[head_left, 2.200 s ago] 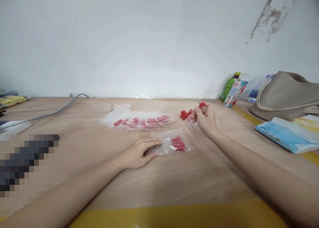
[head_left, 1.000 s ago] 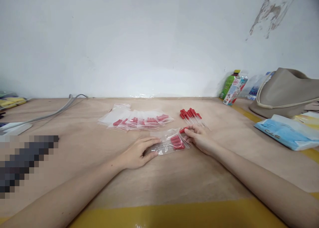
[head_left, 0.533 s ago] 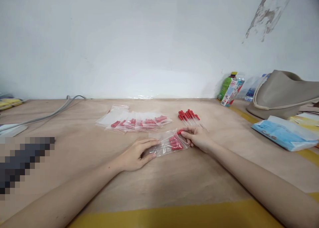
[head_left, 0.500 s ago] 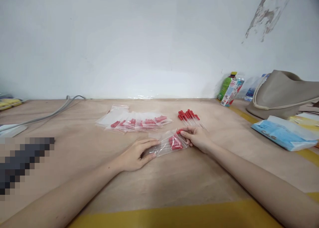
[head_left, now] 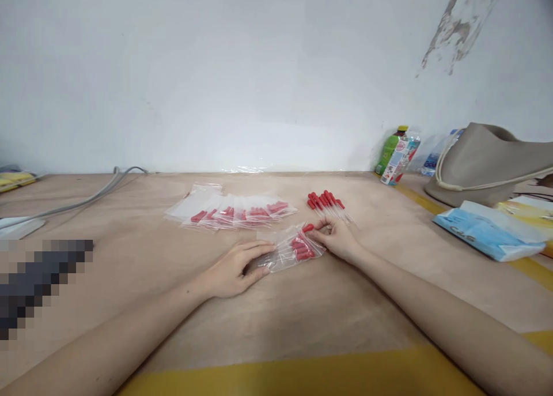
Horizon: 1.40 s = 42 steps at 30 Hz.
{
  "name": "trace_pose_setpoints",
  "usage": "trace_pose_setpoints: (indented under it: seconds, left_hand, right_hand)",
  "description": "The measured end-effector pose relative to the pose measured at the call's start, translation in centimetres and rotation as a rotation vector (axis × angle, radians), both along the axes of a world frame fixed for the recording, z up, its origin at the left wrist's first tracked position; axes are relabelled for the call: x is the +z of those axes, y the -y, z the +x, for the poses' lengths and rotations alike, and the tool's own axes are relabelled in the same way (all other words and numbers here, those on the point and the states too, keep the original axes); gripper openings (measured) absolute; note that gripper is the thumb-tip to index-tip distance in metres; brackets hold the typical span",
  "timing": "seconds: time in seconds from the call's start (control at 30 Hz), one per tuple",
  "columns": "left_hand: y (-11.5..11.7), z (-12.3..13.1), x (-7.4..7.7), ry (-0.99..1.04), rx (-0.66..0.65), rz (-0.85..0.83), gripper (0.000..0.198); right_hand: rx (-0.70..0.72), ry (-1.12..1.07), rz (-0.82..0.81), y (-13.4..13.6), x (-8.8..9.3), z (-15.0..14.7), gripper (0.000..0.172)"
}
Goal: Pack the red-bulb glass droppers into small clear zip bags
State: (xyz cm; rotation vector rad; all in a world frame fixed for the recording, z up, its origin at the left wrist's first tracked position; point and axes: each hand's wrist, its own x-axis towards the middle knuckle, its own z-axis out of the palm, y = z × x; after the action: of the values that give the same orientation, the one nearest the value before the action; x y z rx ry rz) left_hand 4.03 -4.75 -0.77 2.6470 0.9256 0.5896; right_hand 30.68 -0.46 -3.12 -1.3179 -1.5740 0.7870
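A clear zip bag [head_left: 283,260] lies on the table between my hands, with several red-bulbed droppers [head_left: 303,249] inside. My left hand [head_left: 244,266] grips the bag's left end between thumb and fingers. At the right end, by the bag's mouth, my right hand [head_left: 334,238] has its fingers pinched together near one dropper's red bulb [head_left: 308,227]. That dropper's stem appears to run into the bag. Behind my right hand lies a bunch of loose droppers [head_left: 325,200]. Filled bags [head_left: 259,212] overlap in a row beyond my left hand.
Flatter bags [head_left: 201,195] lie at the row's left end. On the right are bottles [head_left: 394,154], a grey bag [head_left: 484,165] with a cord and a blue tissue pack [head_left: 488,232]. A grey cable [head_left: 99,193] crosses the left side. A wall [head_left: 259,85] stands behind.
My right hand has shifted slightly left, and its fingers now sit just right of the upper red bulb. My left hand stays on the bag.
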Motion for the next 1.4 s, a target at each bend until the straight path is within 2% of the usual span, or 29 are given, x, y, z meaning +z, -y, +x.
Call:
trace_pose_setpoints:
  seconds: [0.13, 0.37, 0.5, 0.7, 0.87, 0.93, 1.03, 1.1, 1.3, 1.4]
  left_hand:
    - [0.1, 0.0, 0.1, -0.004, 0.008, -0.006, 0.041]
    - [0.0, -0.1, -0.1, -0.011, 0.020, -0.011, 0.044]
    - [0.0, -0.1, -0.2, -0.009, -0.006, 0.000, 0.042]
    - [0.0, -0.1, -0.2, -0.041, 0.001, -0.006, 0.039]
    - [0.0, -0.1, -0.3, -0.028, 0.033, 0.023, 0.040]
    - [0.0, -0.1, -0.2, -0.031, 0.042, 0.033, 0.040]
    - [0.0, -0.1, -0.1, -0.035, 0.040, 0.035, 0.039]
    - [0.1, -0.1, 0.0, -0.039, 0.036, 0.033, 0.041]
    - [0.0, -0.1, 0.0, -0.037, -0.004, 0.032, 0.045]
    - [0.0, -0.1, 0.0, -0.034, -0.014, 0.036, 0.045]
  right_hand:
    - [0.007, 0.084, 0.091, 0.1, -0.2, 0.0, 0.028]
    - [0.301, 0.094, 0.078, 0.4, 0.8, 0.5, 0.035]
    - [0.408, 0.079, 0.024, 0.5, 1.0, 0.4, 0.032]
    - [0.287, -0.002, -0.110, 1.1, 1.7, -0.2, 0.029]
    - [0.411, -0.073, -0.171, 1.5, 2.5, -0.1, 0.024]
    - [0.387, -0.079, -0.186, 1.3, 2.5, 0.1, 0.023]
    - [0.195, -0.126, -0.232, 1.0, 2.2, 0.2, 0.026]
    - [0.121, -0.114, -0.267, 0.8, 1.9, 0.1, 0.028]
    - [0.210, -0.076, -0.220, 0.6, 0.4, -0.7, 0.031]
    - [0.131, -0.125, -0.215, 0.4, -0.1, -0.7, 0.026]
